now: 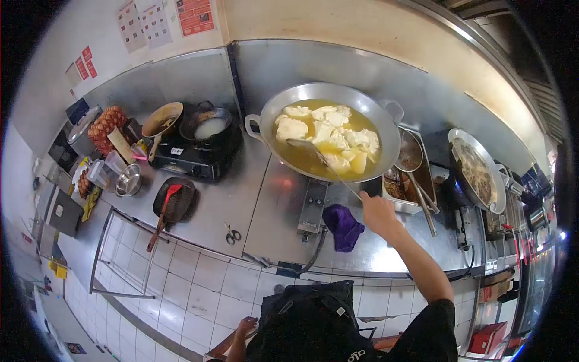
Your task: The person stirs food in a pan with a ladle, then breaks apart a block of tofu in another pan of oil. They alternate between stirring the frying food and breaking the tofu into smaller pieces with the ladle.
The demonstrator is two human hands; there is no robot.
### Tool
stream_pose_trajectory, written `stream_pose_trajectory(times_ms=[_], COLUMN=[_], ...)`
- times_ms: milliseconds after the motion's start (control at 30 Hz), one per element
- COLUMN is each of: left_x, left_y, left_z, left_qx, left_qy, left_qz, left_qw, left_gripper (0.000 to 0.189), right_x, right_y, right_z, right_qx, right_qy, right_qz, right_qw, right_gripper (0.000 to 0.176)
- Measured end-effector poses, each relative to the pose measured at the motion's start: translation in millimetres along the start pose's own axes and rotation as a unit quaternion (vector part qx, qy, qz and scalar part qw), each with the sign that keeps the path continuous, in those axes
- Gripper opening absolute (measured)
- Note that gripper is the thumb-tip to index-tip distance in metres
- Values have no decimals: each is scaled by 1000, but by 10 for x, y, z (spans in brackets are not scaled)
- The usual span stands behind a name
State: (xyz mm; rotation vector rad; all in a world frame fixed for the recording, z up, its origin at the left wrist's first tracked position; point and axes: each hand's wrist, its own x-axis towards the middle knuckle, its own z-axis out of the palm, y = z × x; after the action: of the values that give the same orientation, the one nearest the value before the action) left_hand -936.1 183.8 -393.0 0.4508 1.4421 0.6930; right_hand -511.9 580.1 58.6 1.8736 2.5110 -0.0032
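Note:
My right hand (379,212) is closed round the handle of a long metal spatula (307,147). The blade dips into a large two-handled wok (389,136) at the upper middle. Yellow liquid fills much of the wok, with several big pale yellow-white pieces (291,130) lying in it. The blade is among these pieces, on the left side. Down by my body, my left hand (245,327) hangs near a brown edge; its fingers are too small and partly hidden to tell their pose. A crumpled purple cloth (344,227) lies on the counter below the wok.
Right of the wok stand a metal tray (401,207) with a ladle (422,202) and another wide pan (476,166). At left are a black portable stove (190,160), a dark pan (181,205) with a red spatula (164,211), scissors (232,234) and a steel bowl (128,181).

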Motion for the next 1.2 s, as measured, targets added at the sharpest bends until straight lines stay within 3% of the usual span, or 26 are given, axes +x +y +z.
stream_pose_trajectory(times_ms=[67,100,133,200,233,300,367,400,433,467,567,667,700,767,833,1033,1133,1200], left_x=[-35,3,65,122,92,128,236,267,208,203,198,219,247,267,322,502,462,433], left_y=[-48,-69,-119,-262,-317,-349,-516,-526,-416,-443,-334,-109,6,258,525,1180,1380,1435], left_z=[13,-4,-33,-40,-45,-106,-148,-155,-42,-117,-12,215,280,417,584,1207,1539,1574], left_qx=[-106,-106,38,315,313,298,369,439,607,485,423,418,421,427,426,288,317,458], left_qy=[-51,-51,-30,5,-3,-18,-27,-38,-71,-42,-17,-12,-12,-10,-1,11,12,-122], left_qz=[86,86,195,391,390,248,167,155,201,116,56,41,41,35,27,-51,-31,81], left_qw=[989,989,980,865,866,922,914,884,766,866,904,907,906,904,904,956,948,877], left_gripper=[28,28,26,24,24,23,27,29,31,31,31,32,32,32,32,37,36,34], right_x=[180,252,304,340,317,243,167,128,81,3,-160,-269,-295,-400,-454,-574,-591,-578], right_y=[-44,-53,-40,65,87,135,325,395,463,525,745,1066,1117,1139,1188,1257,1249,1215], right_z=[194,215,173,89,-10,-222,-165,-197,-214,-235,-155,42,107,143,314,225,426,529], right_qx=[33,62,61,198,194,273,288,276,267,263,305,310,344,342,385,454,497,512], right_qy=[17,39,39,119,116,123,188,193,196,203,190,155,201,151,169,193,211,214], right_qz=[-1,-1,1,-12,-5,25,8,26,41,62,89,98,77,130,122,104,94,103], right_qw=[999,997,997,973,974,954,939,941,943,941,929,933,914,919,899,864,836,825], right_gripper=[31,25,25,18,18,12,15,15,15,15,16,14,13,13,12,10,9,9])
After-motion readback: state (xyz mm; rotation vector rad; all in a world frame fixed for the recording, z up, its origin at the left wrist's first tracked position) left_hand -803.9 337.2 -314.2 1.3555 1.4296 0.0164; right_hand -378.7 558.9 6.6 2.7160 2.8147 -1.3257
